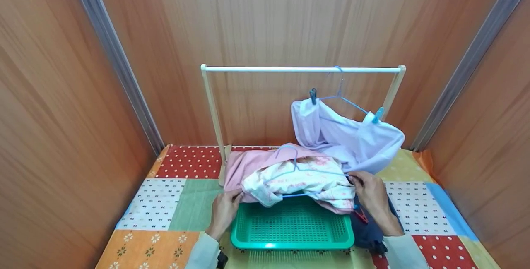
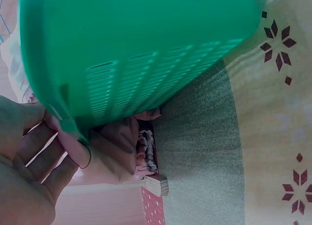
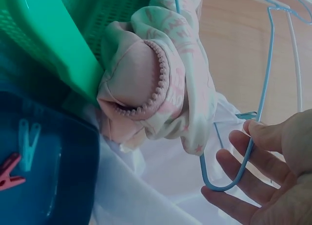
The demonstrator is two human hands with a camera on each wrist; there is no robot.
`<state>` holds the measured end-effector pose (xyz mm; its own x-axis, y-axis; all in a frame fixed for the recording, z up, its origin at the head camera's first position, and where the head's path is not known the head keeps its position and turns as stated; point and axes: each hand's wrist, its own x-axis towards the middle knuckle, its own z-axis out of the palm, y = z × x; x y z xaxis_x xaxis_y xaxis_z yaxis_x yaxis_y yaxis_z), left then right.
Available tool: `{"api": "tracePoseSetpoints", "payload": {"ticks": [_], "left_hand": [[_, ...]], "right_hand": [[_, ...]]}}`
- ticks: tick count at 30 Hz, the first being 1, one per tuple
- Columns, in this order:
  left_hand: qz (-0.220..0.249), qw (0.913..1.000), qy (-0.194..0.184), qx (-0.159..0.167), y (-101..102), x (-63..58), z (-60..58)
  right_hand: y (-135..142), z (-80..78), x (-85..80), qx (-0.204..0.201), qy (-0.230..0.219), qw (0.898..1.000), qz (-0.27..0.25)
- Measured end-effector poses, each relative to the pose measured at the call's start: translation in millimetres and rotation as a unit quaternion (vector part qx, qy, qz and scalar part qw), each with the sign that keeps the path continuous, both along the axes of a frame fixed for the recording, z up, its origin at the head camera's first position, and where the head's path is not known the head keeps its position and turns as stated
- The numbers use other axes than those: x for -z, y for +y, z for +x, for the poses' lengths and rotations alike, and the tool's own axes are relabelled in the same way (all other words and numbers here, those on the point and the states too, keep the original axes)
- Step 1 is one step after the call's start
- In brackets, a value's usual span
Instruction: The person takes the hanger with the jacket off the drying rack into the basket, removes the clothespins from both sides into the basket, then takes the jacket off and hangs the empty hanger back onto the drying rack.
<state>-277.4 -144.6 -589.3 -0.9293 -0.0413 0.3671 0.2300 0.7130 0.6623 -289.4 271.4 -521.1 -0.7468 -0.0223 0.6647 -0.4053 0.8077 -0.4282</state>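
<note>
A blue wire hanger (image 1: 295, 168) lies over a pink garment with a white, pink-printed part (image 1: 306, 182), above the green basket (image 1: 292, 246). The hanger's lower bar passes through the bunched white part. My right hand (image 1: 371, 196) pinches the hanger's right end; in the right wrist view, thumb and fingers touch the blue wire (image 3: 266, 64). At the basket's left rim, my left hand (image 1: 225, 213) pinches the pink cloth (image 2: 73, 147). A beaded edge (image 3: 160, 74) of the garment shows in the right wrist view.
Behind stands a rack with a white bar (image 1: 265, 69). A pale lilac garment (image 1: 356, 140) hangs from it, held by a dark clip (image 1: 313, 96) and a light blue clip (image 1: 377, 115). Right of the basket, a dark blue tub (image 3: 58, 186) holds red and blue clothespins (image 3: 29, 144).
</note>
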Motion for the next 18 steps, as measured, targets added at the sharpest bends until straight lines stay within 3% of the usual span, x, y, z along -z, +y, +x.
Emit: {"api": "tracePoseSetpoints", "payload": {"ticks": [18], "left_hand": [[0.003, 0.9999, 0.001, -0.011, 1, 3.4, -0.3]], "right_hand": [[28, 9.6, -13.7, 0.024, 0.003, 1.0, 0.01]]}}
